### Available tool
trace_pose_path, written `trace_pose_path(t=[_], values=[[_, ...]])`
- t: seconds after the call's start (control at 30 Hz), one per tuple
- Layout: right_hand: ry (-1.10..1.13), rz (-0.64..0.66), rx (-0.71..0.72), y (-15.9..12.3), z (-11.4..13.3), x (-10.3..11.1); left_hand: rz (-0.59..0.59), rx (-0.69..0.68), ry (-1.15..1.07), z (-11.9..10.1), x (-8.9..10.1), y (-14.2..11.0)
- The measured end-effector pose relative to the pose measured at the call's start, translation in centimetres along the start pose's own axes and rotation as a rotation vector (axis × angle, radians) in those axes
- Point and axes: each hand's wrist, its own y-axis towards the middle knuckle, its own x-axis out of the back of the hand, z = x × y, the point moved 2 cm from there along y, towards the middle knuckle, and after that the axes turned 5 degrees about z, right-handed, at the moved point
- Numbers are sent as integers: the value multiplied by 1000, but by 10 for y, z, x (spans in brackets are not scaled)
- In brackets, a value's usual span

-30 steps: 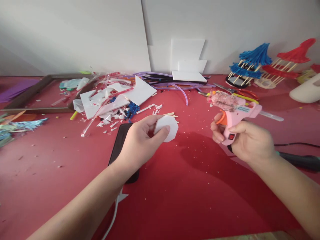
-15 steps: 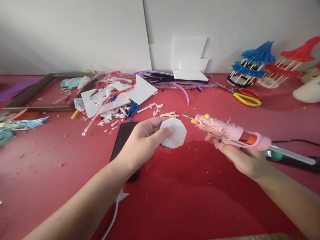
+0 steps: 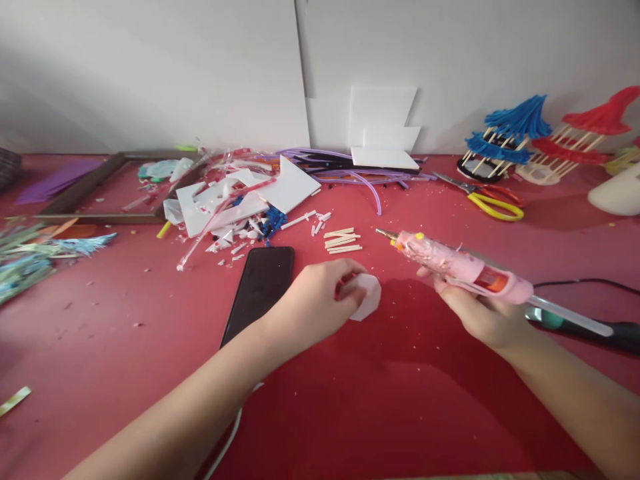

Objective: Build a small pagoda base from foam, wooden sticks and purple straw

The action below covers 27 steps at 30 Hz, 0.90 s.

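My left hand is closed at the left edge of a small white octagonal piece, which is low over the red table or flat on it; I cannot tell which. Fingers and thumb cover part of the piece. My right hand grips a pink hot glue gun, its metal nozzle pointing left, above the table. A clear glue stick sticks out of its rear. Just beyond my left hand lie several short wooden sticks. A black phone is partly under my left forearm.
White scraps and a dark frame lie at the back left. Purple pipe cleaners are behind the sticks. Pliers with yellow and red handles lie right, near blue and red tiered models.
My left hand has lowered the white octagon toward the table, uncovering the sticks and more of the phone. The glue gun stays in my right hand, almost unmoved. The view has shifted slightly.
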Motion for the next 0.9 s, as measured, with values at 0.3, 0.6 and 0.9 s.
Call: trace_pose_path(t=[0.3,0.6,0.9], values=[[78,-73,-73,10,6,-1,-280,119,603,15,60,29],[109,-77,-39,9,5,-6,-315,191,562,71,87,67],[-73,-39,18,12,12,-2,-217,128,280,36,79,54]])
